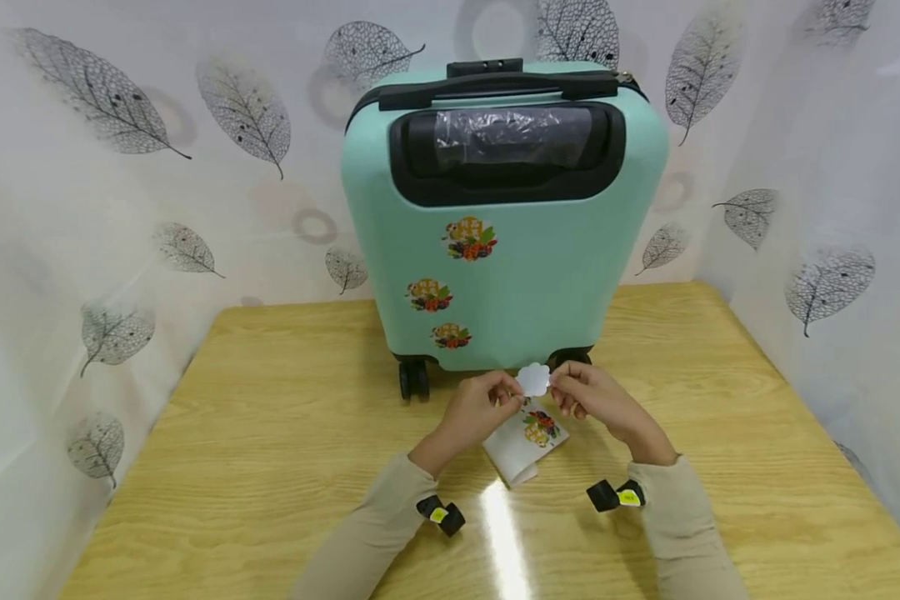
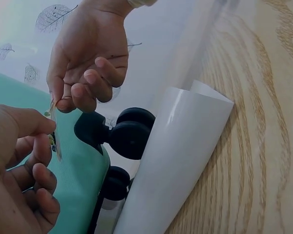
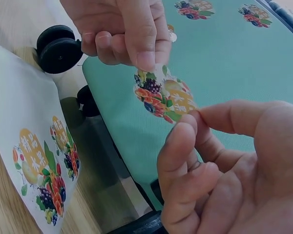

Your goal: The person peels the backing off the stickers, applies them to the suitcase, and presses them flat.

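Observation:
Between both hands, above the table, is a fruit sticker with a scalloped outline. Its plain white back faces the head camera. My left hand pinches one edge between thumb and forefinger, and my right hand pinches the opposite edge. Below them a curled white sticker sheet lies on the wood, with printed fruit stickers on it. Just behind the hands a mint-green suitcase stands upright. Three fruit stickers are on its front, the top sticker just below the black handle recess.
Black wheels carry the suitcase on the wooden table. A black carry handle and a plastic-wrapped pull handle are at its top. Behind stands a pale leaf-patterned backdrop. Each wrist bears a small black camera.

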